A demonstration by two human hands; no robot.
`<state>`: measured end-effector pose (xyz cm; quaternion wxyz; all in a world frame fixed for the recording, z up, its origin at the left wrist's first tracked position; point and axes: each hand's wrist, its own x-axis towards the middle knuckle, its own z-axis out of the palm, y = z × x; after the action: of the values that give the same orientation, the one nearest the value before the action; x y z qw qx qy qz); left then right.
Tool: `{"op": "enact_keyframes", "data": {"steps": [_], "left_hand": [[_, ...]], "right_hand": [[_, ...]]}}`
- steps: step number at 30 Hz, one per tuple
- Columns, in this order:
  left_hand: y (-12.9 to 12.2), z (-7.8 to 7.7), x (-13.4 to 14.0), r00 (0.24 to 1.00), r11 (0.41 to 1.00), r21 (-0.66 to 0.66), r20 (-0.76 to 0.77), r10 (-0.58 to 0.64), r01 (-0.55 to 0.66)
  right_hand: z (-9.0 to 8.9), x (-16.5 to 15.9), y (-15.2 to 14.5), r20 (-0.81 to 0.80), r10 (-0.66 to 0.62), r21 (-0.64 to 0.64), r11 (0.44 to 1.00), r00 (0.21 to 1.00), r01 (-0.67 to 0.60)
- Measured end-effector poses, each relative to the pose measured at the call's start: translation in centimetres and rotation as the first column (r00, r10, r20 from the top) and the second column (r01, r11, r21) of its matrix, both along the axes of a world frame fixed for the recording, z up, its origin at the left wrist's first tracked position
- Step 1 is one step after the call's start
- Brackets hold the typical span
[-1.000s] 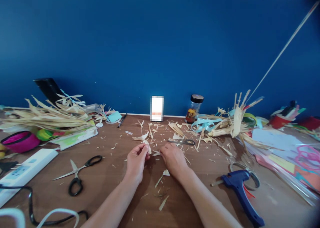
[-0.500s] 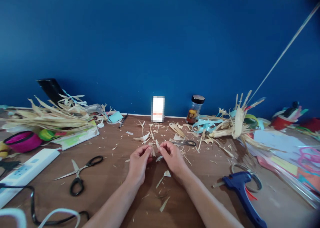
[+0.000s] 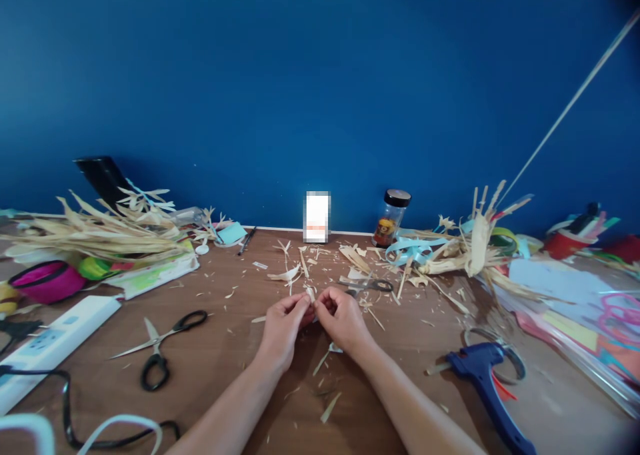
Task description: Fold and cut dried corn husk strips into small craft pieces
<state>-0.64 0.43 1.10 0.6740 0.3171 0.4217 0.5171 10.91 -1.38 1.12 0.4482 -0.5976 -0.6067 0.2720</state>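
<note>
Close together over the middle of the table, my left hand [image 3: 286, 325] and my right hand [image 3: 343, 318] meet at the fingertips. Between them is a small pale piece of dried husk [image 3: 311, 293], pinched by the thumb and fingers of both hands; much of it is hidden behind the fingers. Scraps of husk [image 3: 331, 408] lie on the table below and between my forearms. Just beyond my right hand rests a second pair of scissors [image 3: 383, 286], partly covered by scraps.
Black-handled scissors [image 3: 156, 355] lie partly spread at left, beside a white power strip [image 3: 55, 342]. At right lies a blue glue gun [image 3: 483, 368]. Husk bundles [image 3: 110, 235] sit at both back sides. A jar [image 3: 391, 218] and a blurred bright screen [image 3: 317, 216] stand near the blue wall.
My hands have come together. The right hand has moved slightly left and down, so its fingertips now touch the piece at the left hand's fingertips.
</note>
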Motion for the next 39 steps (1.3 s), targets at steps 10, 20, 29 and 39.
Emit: {"op": "enact_keyframes", "data": {"steps": [10, 20, 29, 39], "left_hand": [[0.1, -0.4, 0.1, 0.999, 0.998, 0.035, 0.011, -0.043, 0.043], [0.1, -0.3, 0.0, 1.000, 1.000, 0.007, 0.005, -0.016, 0.016], [1.1, -0.5, -0.9, 0.993, 0.991, 0.057, -0.022, 0.119, -0.118], [1.1, -1.1, -0.6, 0.990, 0.989, 0.054, -0.011, 0.142, -0.141]], "right_hand": [[-0.1, 0.2, 0.0, 0.076, -0.029, -0.006, 1.000, 0.997, 0.030], [-0.4, 0.1, 0.1, 0.062, 0.019, -0.012, 1.000, 0.998, -0.018], [0.7, 2.5, 0.1, 0.599, -0.016, 0.124, 0.990, 0.800, -0.073], [0.2, 1.8, 0.1, 0.837, 0.029, 0.038, 0.993, 0.547, -0.110]]}}
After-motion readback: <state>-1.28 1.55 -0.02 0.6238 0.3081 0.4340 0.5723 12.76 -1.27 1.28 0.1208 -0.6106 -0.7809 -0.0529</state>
